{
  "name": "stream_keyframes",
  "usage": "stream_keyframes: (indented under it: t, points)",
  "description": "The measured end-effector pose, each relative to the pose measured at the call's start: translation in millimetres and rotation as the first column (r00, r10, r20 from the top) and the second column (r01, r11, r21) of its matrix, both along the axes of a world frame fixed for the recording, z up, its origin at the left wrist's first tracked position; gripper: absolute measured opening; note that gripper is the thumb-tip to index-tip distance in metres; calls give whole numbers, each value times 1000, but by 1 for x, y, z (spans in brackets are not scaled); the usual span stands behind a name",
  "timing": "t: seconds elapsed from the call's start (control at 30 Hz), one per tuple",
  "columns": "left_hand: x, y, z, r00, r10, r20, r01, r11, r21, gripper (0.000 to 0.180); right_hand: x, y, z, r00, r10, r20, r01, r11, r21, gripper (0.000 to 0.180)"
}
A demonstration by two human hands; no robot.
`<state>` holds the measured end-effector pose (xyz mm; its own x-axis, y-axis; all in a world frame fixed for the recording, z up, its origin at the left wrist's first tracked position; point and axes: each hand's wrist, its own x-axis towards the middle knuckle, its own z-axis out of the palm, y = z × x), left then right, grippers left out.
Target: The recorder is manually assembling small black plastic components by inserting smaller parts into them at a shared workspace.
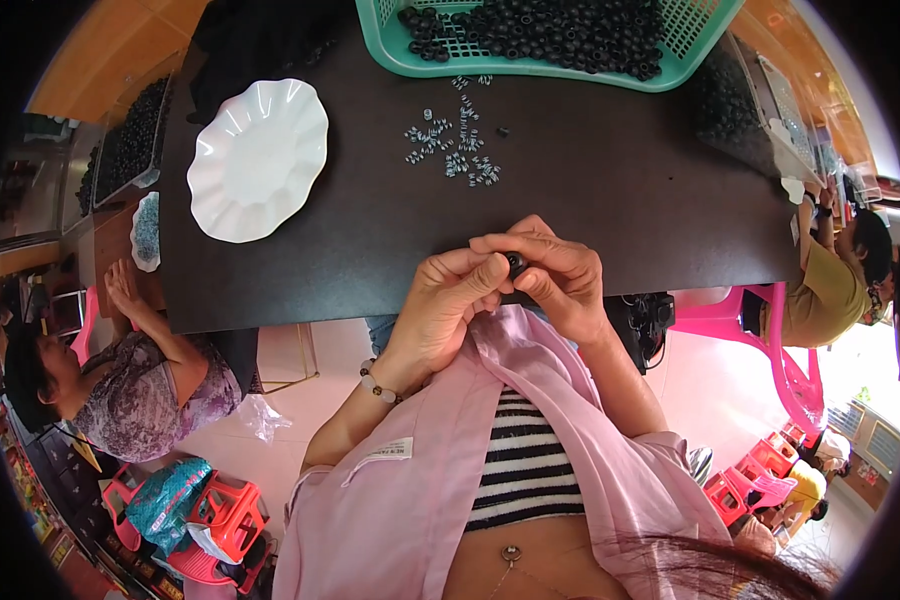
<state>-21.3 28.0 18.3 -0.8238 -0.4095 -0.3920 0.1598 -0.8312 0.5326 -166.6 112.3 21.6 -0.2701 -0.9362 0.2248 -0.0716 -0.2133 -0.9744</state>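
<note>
Both hands meet at the near edge of the black tabletop (610, 190). Left hand (440, 315) and right hand (560, 275) pinch 1 small black ring part (515, 263) between fingertips, both grips clenched on it, just above the edge. Loose small springs (455, 150) lie mid-tabletop, well apart from the hands. White scalloped plate (258, 160) sits left. Teal basket (410, 50) of black rings (550, 30) at the far edge.
</note>
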Motion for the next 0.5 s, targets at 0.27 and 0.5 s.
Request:
stream_keyframes:
  t: [0.27,0.5]
  points:
    - [-5,0,0,998,-55,34,53,998,45,20,-2,2,2,950,-152,-273,156,988,-9,33]
    - [-9,-9,-1,1000,-19,-24,22,991,132,25,-52,0,45,733,-311,-605,320,942,-97,23]
